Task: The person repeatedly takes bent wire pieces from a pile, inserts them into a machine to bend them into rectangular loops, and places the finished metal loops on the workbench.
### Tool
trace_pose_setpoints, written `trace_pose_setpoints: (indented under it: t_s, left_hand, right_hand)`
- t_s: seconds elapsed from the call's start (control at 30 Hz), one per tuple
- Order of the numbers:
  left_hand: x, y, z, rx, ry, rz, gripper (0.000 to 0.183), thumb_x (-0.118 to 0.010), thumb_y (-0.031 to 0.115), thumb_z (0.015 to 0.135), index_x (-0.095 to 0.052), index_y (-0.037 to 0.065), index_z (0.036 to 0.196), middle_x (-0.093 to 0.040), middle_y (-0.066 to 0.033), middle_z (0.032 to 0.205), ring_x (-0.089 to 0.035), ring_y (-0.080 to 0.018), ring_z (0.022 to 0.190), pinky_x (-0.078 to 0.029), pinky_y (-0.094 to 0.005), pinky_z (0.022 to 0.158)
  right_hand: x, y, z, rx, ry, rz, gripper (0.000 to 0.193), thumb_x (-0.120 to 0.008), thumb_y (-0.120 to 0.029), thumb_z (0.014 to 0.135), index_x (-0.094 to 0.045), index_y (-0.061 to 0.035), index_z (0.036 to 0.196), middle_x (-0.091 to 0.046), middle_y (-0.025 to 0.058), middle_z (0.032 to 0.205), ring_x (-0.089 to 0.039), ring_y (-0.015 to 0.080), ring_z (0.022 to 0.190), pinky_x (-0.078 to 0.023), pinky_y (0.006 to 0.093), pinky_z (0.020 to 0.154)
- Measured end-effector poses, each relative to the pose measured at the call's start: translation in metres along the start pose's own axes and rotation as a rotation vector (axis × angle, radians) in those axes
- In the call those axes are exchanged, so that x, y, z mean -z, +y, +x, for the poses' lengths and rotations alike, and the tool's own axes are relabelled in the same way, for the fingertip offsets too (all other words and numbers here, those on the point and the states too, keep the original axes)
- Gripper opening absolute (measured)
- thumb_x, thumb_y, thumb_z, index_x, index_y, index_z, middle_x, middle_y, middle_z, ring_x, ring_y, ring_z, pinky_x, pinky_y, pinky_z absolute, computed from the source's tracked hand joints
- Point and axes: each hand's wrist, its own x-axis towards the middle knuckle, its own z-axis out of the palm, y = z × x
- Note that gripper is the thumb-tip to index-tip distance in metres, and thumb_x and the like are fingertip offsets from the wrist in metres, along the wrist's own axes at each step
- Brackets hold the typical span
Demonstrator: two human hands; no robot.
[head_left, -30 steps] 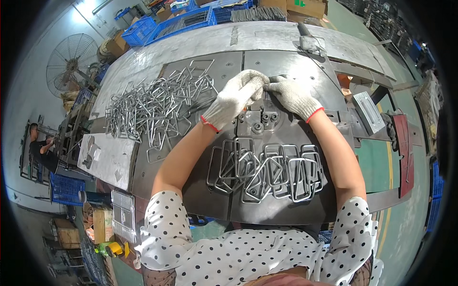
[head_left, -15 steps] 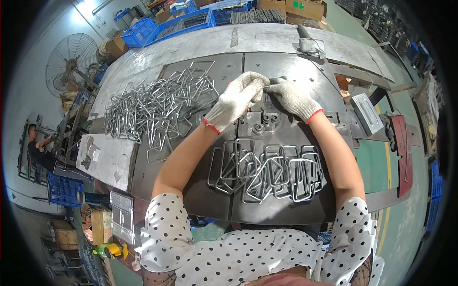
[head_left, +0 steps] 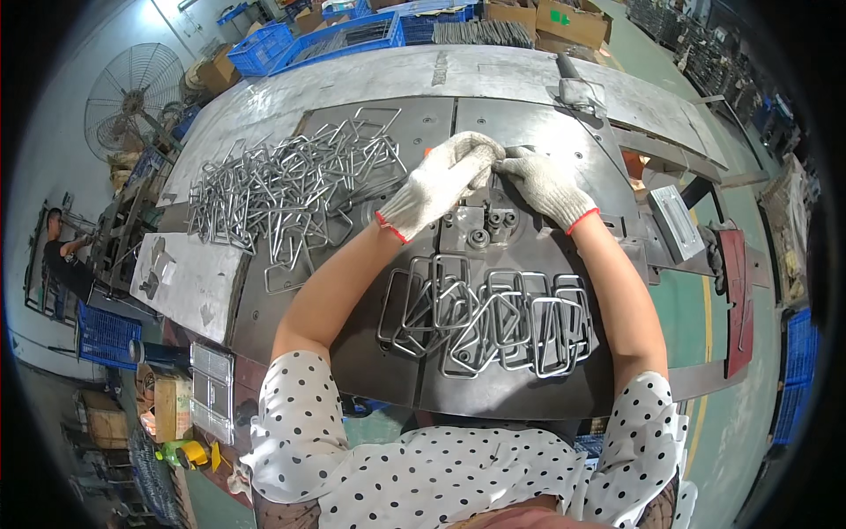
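Note:
My left hand point(head_left: 453, 179) and my right hand point(head_left: 545, 187), both in white knitted gloves with red cuffs, meet over the middle of the steel table. The fingers of each are closed, and the gloves hide whatever lies between them. Just below stands a small metal fixture point(head_left: 480, 227) with round bolts or pins, partly covered by my left hand. Between my forearms and nearer to me lies a group of bent wire frames point(head_left: 490, 319), overlapping in a row. A larger tangled heap of similar wire pieces point(head_left: 291, 189) rests to the left of my left hand.
Blue crates point(head_left: 339, 44) line the table's far edge, next to cardboard boxes point(head_left: 573, 22). A grey metal block point(head_left: 677, 225) sits at the right. On the left, a big fan point(head_left: 132, 101) stands behind a person in dark clothes point(head_left: 66, 264).
The whole view has shifted slightly. Both hands stay together over the fixture, and the wire pieces lie as before.

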Motion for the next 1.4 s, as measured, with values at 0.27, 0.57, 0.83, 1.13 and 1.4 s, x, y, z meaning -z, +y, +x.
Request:
trace_pose_setpoints:
  t_s: [0.27, 0.57, 0.83, 1.13, 1.4]
  left_hand:
    - [0.002, -0.006, 0.001, -0.012, -0.012, -0.019, 0.022, -0.057, 0.02, 0.112, -0.066, 0.004, 0.123, -0.058, 0.0039, 0.089, -0.05, -0.0037, 0.079, -0.041, -0.0202, 0.066]
    - [-0.002, -0.001, 0.0, 0.003, -0.016, 0.054, 0.021, -0.057, 0.02, 0.112, -0.066, 0.004, 0.123, -0.059, 0.004, 0.09, -0.05, -0.0033, 0.079, -0.041, -0.0199, 0.066]
    - [0.001, -0.008, 0.003, -0.016, -0.036, 0.013, 0.02, -0.057, 0.018, 0.111, -0.066, 0.004, 0.123, -0.06, 0.0039, 0.089, -0.051, -0.0034, 0.078, -0.041, -0.0197, 0.065]
    - [0.0, -0.008, 0.004, 0.022, -0.022, -0.036, 0.02, -0.059, 0.019, 0.111, -0.067, 0.005, 0.122, -0.059, 0.0048, 0.089, -0.051, -0.0029, 0.077, -0.04, -0.0192, 0.064]
    - [0.001, -0.007, 0.002, 0.005, -0.024, 0.003, 0.021, -0.058, 0.021, 0.111, -0.067, 0.005, 0.124, -0.059, 0.0049, 0.091, -0.051, -0.0029, 0.079, -0.042, -0.0193, 0.066]
  right_hand:
    - [-0.004, 0.004, -0.002, 0.074, 0.103, -0.048, 0.035, -0.059, -0.014, 0.098, -0.075, -0.019, 0.129, -0.067, 0.0118, 0.13, -0.065, 0.0349, 0.12, -0.053, 0.0449, 0.101]
    - [0.001, 0.003, -0.002, 0.014, 0.021, -0.024, 0.042, -0.055, -0.012, 0.1, -0.073, -0.0247, 0.136, -0.066, 0.0138, 0.138, -0.06, 0.0381, 0.126, -0.047, 0.0467, 0.111]
    - [-0.009, 0.012, 0.0, 0.078, 0.104, -0.038, 0.037, -0.059, -0.009, 0.097, -0.073, -0.0175, 0.13, -0.068, 0.0107, 0.13, -0.065, 0.0333, 0.122, -0.052, 0.044, 0.103]
    - [0.003, -0.003, -0.005, -0.017, 0.057, -0.057, 0.043, -0.057, -0.007, 0.096, -0.072, -0.0242, 0.132, -0.069, 0.0107, 0.127, -0.067, 0.0337, 0.117, -0.054, 0.0449, 0.098]
    - [0.002, -0.001, -0.005, 0.02, 0.079, -0.053, 0.044, -0.057, -0.008, 0.095, -0.072, -0.0245, 0.133, -0.069, 0.0116, 0.127, -0.066, 0.0341, 0.118, -0.054, 0.0462, 0.101]
